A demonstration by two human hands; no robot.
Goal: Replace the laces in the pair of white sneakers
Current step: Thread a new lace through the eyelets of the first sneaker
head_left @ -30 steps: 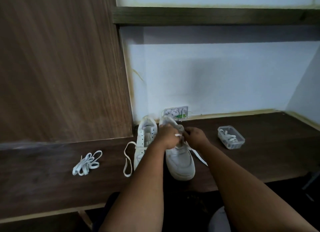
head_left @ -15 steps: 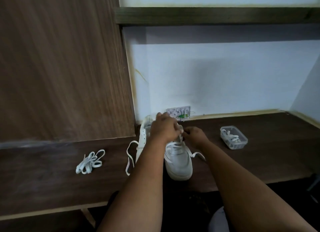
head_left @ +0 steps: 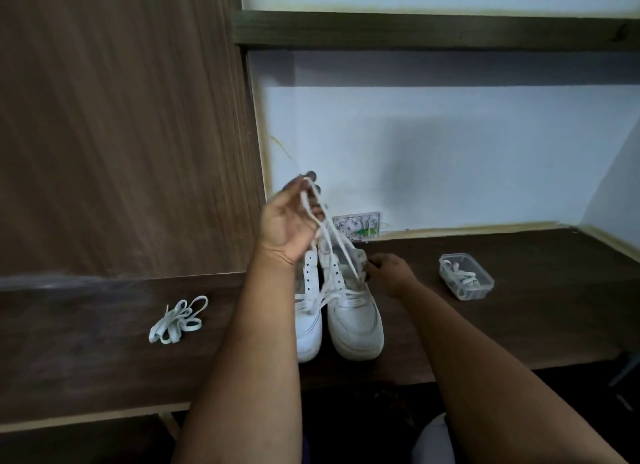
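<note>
Two white sneakers (head_left: pixel 341 311) stand side by side on the desk (head_left: pixel 104 342), long axes running away from the person, toes pointing back at them. The left hand (head_left: pixel 289 221) has its fingers closed on a lace (head_left: pixel 323 221) lifted above the shoes, while the right hand (head_left: pixel 389 273), just right of the eyelets, pinches the right shoe's collar. Judging by this, an old lace is being drawn out; next, the strands below the fingers must slide free.
</note>
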